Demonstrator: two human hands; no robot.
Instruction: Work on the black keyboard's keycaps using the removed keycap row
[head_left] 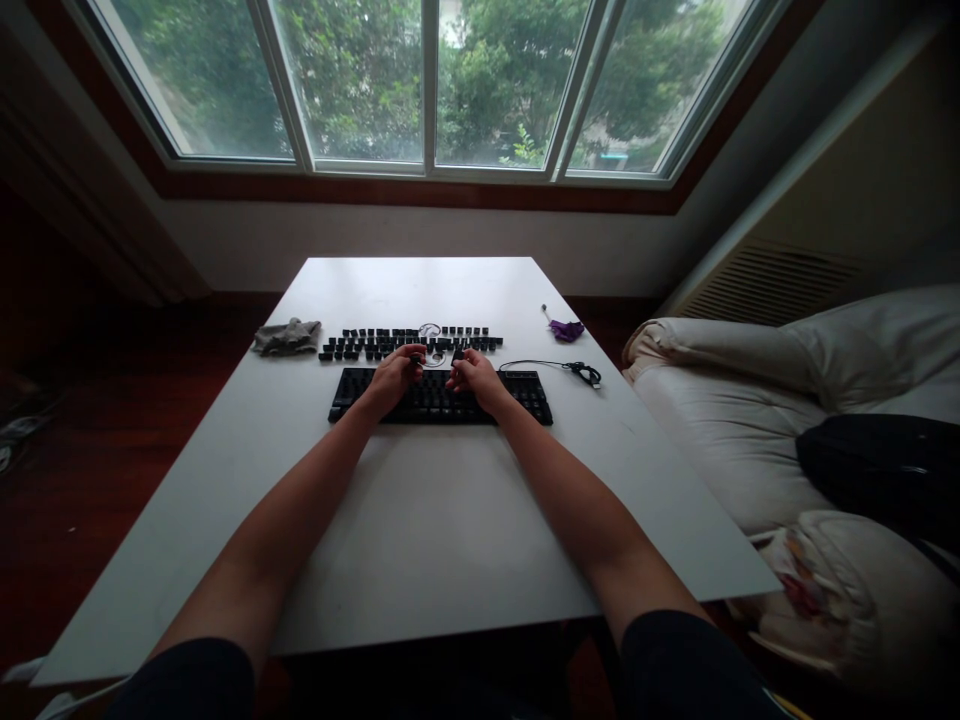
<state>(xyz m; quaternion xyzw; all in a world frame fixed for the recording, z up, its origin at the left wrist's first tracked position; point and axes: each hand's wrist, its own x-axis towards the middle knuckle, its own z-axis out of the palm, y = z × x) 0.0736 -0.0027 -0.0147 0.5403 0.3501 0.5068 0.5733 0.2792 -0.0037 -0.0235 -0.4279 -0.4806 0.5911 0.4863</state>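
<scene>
A black keyboard (442,407) lies across the white table (442,520), with both hands above its back edge. My left hand (395,378) is closed, its thumb and fingers pinched around something small and dark that I cannot make out. Between the fingertips of my right hand (478,379) sits a small black keycap (457,355). Just behind the keyboard, loose black keycaps (352,346) stand in several rows. Thin wire loops (430,329) lie among them, partly hidden by the hands.
A grey cloth (287,338) lies at the table's left edge. On the right are a purple cloth-like item (566,330), a thin stick with a pale tip (544,311) and a coiled black cable (583,374). A pale sofa (720,430) stands beside the table, and windows (435,90) are ahead.
</scene>
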